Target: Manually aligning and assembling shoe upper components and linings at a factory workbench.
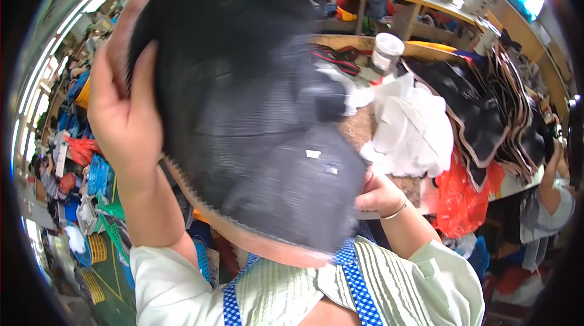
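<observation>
- The black sheet (231, 107), with a pale, finely toothed rim along its lower left, is held up in front of the chest, nearer than the table (360, 128). Its outline looks already shaped; whether any work on it remains, I cannot tell, as its right side is blurred.
- The pile of dark pieces (465, 101), pale-edged too, lies to the right, well apart from the sheet; whether those are finished or waiting does not show.
- The left hand (131, 122) grasps the sheet's left edge, thumb on the black face, fingers behind.
- White pieces (413, 125) lie heaped between sheet and pile.
- A red plastic bag (459, 201) sits below them.
- The right hand (380, 195) appears to pinch the sheet's lower right edge, fingers partly hidden.
- A whitish tub (387, 52) stands beyond.
</observation>
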{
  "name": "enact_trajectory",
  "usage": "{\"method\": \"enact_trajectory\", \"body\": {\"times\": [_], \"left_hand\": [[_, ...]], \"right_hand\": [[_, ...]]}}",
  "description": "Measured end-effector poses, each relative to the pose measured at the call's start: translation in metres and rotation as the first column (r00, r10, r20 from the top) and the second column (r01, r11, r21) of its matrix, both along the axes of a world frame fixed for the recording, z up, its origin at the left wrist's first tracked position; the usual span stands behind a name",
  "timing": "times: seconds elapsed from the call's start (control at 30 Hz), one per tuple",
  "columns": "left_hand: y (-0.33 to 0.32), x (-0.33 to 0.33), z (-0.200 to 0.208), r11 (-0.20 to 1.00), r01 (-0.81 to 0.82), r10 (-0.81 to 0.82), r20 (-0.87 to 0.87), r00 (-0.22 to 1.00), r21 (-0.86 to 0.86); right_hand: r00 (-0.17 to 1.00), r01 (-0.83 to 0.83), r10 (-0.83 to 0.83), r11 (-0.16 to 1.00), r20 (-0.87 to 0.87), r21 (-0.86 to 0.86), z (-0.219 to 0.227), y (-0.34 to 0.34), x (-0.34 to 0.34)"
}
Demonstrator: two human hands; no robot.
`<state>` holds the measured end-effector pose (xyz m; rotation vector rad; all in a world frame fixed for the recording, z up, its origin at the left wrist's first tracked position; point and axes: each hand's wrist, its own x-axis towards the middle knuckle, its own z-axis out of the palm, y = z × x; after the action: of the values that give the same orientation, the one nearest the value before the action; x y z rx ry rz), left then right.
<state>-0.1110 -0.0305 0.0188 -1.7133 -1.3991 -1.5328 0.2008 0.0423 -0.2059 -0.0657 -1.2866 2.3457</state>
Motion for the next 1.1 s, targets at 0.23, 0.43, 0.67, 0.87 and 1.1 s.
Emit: {"method": "enact_trajectory", "body": {"times": [0.23,0.43,0.67,0.87,1.1], "left_hand": [[-0.063,0.003,-0.196,0.844,-0.15,0.218,0.073,0.973,-0.515],[-0.069,0.036,-0.233,0.812,-0.506,0.403,-0.348,0.846,-0.291],[-0.075,0.098,-0.267,0.551,0.123,-0.452,-0.171,0.875,-0.825],[-0.078,0.09,-0.273,0.505,0.131,-0.435,-0.121,0.892,-0.853],[-0.064,0.076,-0.248,0.6,0.279,-0.365,0.054,0.93,-0.749]], "right_hand": [[0.41,0.217,-0.817,0.52,0.406,0.826,0.002,0.041,0.054],[-0.028,-0.211,-0.999,-0.018,-0.024,0.977,0.014,0.081,0.084],[-0.248,-0.394,-0.958,0.235,0.144,0.889,0.023,0.139,0.114],[0.063,-0.329,-0.938,-0.341,-0.34,0.881,-0.005,0.105,0.107],[0.346,0.259,-0.933,-0.005,-0.097,0.966,0.023,0.024,0.077]]}}
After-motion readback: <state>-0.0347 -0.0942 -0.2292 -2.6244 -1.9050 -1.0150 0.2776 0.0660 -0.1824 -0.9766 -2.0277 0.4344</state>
